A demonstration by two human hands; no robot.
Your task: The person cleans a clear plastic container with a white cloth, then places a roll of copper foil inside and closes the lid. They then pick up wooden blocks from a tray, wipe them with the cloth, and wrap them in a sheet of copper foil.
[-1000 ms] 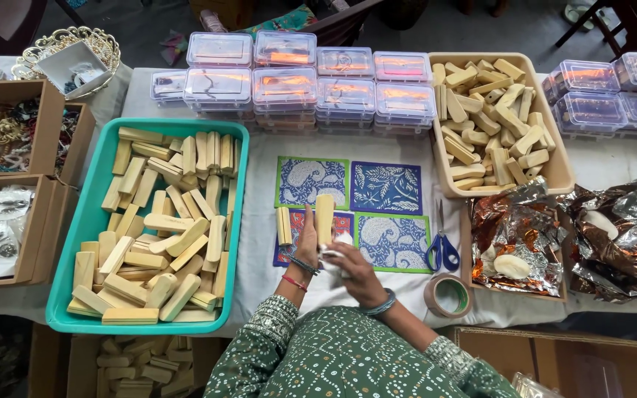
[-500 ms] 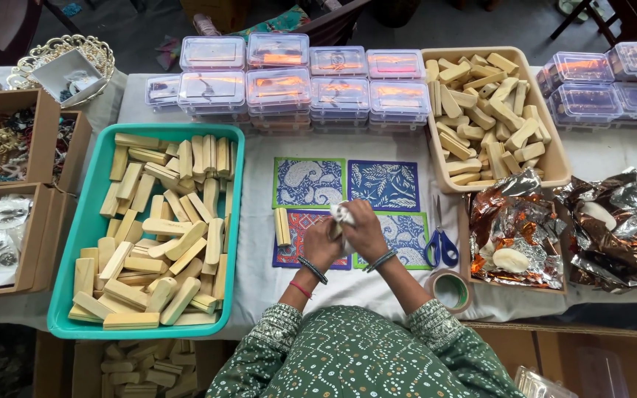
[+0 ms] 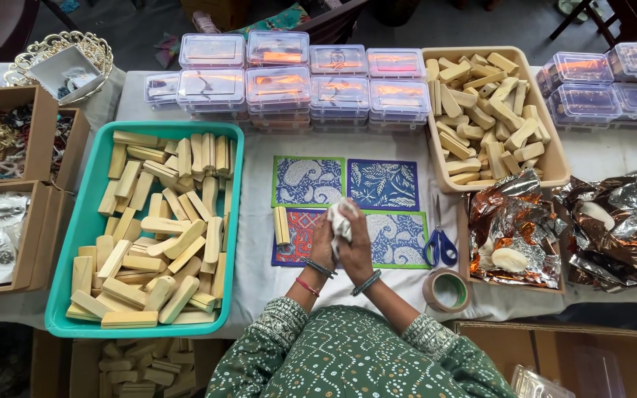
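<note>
- Since 1 s ago: upright wooden piece gone from view, both hands now pressed together round a white cloth (image 3: 341, 219)
- Left hand (image 3: 324, 242) & right hand (image 3: 356, 247): closed on cloth from either side, prob wiping sth inside – can't tell
- Cloth held over the printed cards (image 3: 382, 184), wooden block (image 3: 282, 225) just beside, teal tray (image 3: 75, 243) w/ blocks in easy reach at left

1. The white cloth (image 3: 341, 219) is mostly wrapped by the left hand (image 3: 324, 243) and right hand (image 3: 356, 247); whatever is inside it is hidden.
2. The printed card (image 3: 300, 236) under the hands is partly covered.
3. The clear lidded boxes (image 3: 606, 81) run off the right edge; their contents are too small to tell.
4. The cardboard boxes (image 3: 5, 184) at the left are cut off; the small items inside are unclear.
5. The foil wrappers (image 3: 621, 228) hide most of what they hold.
</note>
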